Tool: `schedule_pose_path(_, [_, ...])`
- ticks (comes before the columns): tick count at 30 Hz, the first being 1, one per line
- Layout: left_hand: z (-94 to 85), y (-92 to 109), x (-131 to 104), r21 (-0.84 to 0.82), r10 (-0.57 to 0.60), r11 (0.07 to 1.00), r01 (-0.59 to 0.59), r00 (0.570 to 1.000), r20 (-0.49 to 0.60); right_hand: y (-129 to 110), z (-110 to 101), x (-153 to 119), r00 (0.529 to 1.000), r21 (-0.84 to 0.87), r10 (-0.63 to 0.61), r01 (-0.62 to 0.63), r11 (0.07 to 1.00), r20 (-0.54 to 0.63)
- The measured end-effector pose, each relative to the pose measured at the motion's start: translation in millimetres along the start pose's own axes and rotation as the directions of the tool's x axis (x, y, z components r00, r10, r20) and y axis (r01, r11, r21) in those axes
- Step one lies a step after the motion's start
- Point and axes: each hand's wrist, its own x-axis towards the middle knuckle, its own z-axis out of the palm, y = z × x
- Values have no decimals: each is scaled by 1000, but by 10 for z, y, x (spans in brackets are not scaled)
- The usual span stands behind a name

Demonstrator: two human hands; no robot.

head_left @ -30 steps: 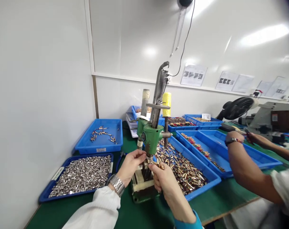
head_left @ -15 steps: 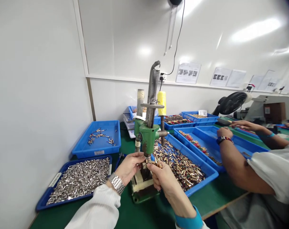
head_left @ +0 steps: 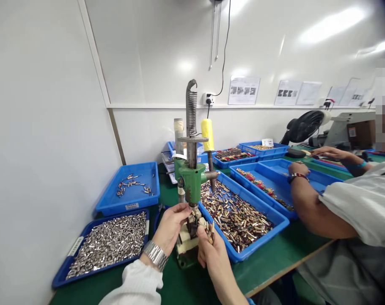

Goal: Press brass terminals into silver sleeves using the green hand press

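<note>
A green hand press with a tall spring and a yellow-sleeved lever stands in front of me. My left hand, with a metal watch at the wrist, pinches right under the press's ram. Whatever lies between those fingertips is too small to make out. Lower and to the right, my right hand is closed around several small gold-coloured metal parts, their ends sticking up past the fingers. Its thumb and index finger are near the press's die area, a little apart from my left fingertips.
A tray of silver metal sleeves lies left, below a blue tray holding a few parts. Right of the press is a blue tray heaped with gold parts. Farther right, a co-worker's arm reaches over another blue tray.
My right hand has drawn slightly down and away from the ram, its gold parts now tilted more upright. The left hand stays at the ram. The whole view has shifted slightly.
</note>
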Motion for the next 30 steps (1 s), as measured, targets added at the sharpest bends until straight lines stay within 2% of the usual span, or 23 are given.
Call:
schedule_pose_path(4, [44, 7, 3, 12, -16, 1000, 16, 1000, 1, 38, -55, -107, 1000, 77, 22, -21, 997, -12])
schedule_pose_path(8, [101, 17, -50, 18, 65, 998, -64, 996, -67, -85, -4, -17, 1000, 127, 19, -17, 992, -14])
schedule_pose_path(10, [108, 9, -73, 55, 87, 995, -84, 994, -67, -149, 51, 39, 1000, 142, 9, -8, 990, -7])
schedule_pose_path(15, [52, -49, -72, 232, 119, 967, -107, 992, -40, -120, 95, 56, 1000, 147, 6, -3, 989, -18])
schedule_pose_path(18, [19, -81, -75, 359, 189, 918, -168, 982, -25, -76, 55, 8, 1000, 125, -20, 22, 992, -25])
schedule_pose_path(20, [15, -94, -88, 460, 260, 858, -228, 966, -6, -154, 36, -2, 998, 123, -67, 67, 990, -6])
schedule_pose_path(22, [28, -110, -104, 542, 338, 788, -293, 941, 17, -362, 40, 29, 992, 143, -123, 118, 983, 26])
schedule_pose_path(25, [77, -158, -118, 626, 451, 690, -363, 892, 20, -872, 88, 174, 969, 189, -240, 226, 956, 59])
schedule_pose_path(30, [171, -248, -125, 780, 655, 472, -410, 756, 1, -1771, 203, 636, 867, 191, -495, 478, 857, 51])
